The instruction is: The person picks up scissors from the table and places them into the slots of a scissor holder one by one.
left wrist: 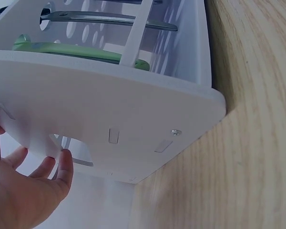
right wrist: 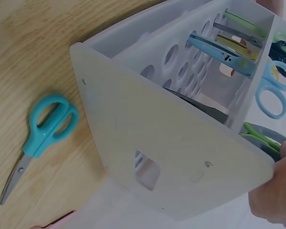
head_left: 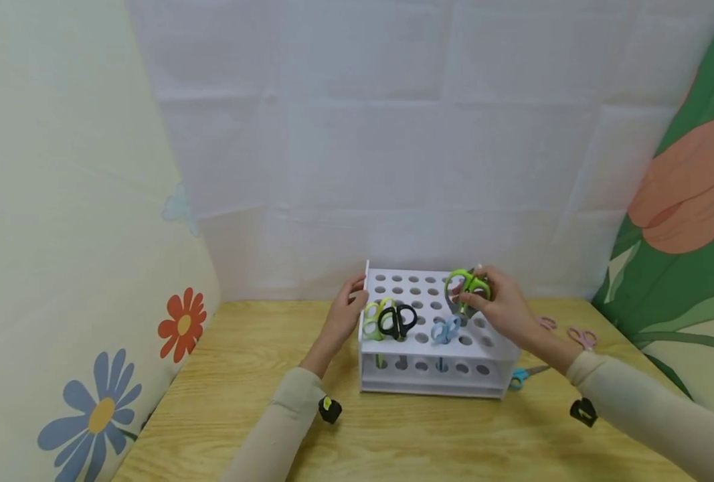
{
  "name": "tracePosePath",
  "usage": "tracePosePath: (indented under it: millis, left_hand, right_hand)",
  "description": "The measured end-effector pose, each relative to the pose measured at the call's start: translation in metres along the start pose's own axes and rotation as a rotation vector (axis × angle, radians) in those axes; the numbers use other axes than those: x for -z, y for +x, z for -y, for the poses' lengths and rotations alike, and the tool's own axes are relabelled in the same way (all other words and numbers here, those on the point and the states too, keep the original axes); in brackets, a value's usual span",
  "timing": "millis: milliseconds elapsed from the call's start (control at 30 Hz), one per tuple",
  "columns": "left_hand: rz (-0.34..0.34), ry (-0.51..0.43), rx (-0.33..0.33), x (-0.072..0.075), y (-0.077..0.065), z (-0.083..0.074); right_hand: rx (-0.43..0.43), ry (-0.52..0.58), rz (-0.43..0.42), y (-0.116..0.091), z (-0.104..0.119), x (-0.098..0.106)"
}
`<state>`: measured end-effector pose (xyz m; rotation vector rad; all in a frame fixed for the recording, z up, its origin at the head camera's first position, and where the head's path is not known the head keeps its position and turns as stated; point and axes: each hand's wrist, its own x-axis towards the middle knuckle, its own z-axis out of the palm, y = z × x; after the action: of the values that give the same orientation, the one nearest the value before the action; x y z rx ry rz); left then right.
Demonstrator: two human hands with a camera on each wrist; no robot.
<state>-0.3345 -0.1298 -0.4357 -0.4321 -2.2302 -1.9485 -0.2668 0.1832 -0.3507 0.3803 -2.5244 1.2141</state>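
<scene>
A white rack (head_left: 425,385) with rows of round holes stands on the table. My left hand (head_left: 346,304) is at its left side panel (left wrist: 133,114), the loosely bent fingertips touching the panel beside its cutout. Over the rack's right part, my right hand (head_left: 504,304) pinches green-and-grey scissors (head_left: 468,284) by the handles. In the right wrist view, their dark blade (right wrist: 200,104) reaches down inside the rack. Yellow-green scissors (head_left: 371,321), black scissors (head_left: 397,323) and light blue scissors (head_left: 445,331) stand in the front holes, handles up.
Teal scissors (right wrist: 50,126) lie on the table (head_left: 429,442) right of the rack. Further back on that side are pink scissors (head_left: 582,337) and another pink handle (head_left: 547,323). A white cloth (head_left: 357,154) hangs behind, with patterned cloths at both sides.
</scene>
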Motion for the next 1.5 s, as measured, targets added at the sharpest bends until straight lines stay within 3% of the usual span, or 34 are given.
tracePosePath:
  millis: [233, 567, 900, 1100, 1233, 1500]
  left_hand:
    - [0.003, 0.005, 0.011, 0.0, 0.0, 0.002]
    - [0.003, 0.006, 0.011, 0.001, 0.002, -0.001]
    - [0.014, -0.023, 0.005, 0.0, 0.005, 0.0]
    - [0.004, -0.022, 0.022, 0.001, 0.004, 0.003]
    - [0.005, -0.035, 0.009, 0.001, 0.003, 0.005]
    - [0.021, -0.034, 0.011, 0.002, 0.003, 0.004]
  right_hand:
    - [0.002, 0.018, 0.037, -0.005, -0.003, -0.004]
    - [-0.016, -0.043, 0.053, -0.002, -0.001, -0.002]
    - [0.035, -0.041, 0.09, -0.001, -0.001, 0.006]
    - [0.022, 0.042, 0.189, -0.003, 0.003, 0.019]
    - [0.018, 0.041, 0.238, -0.005, 0.002, 0.031]
    - [0.073, 0.077, 0.236, -0.013, -0.007, 0.055]
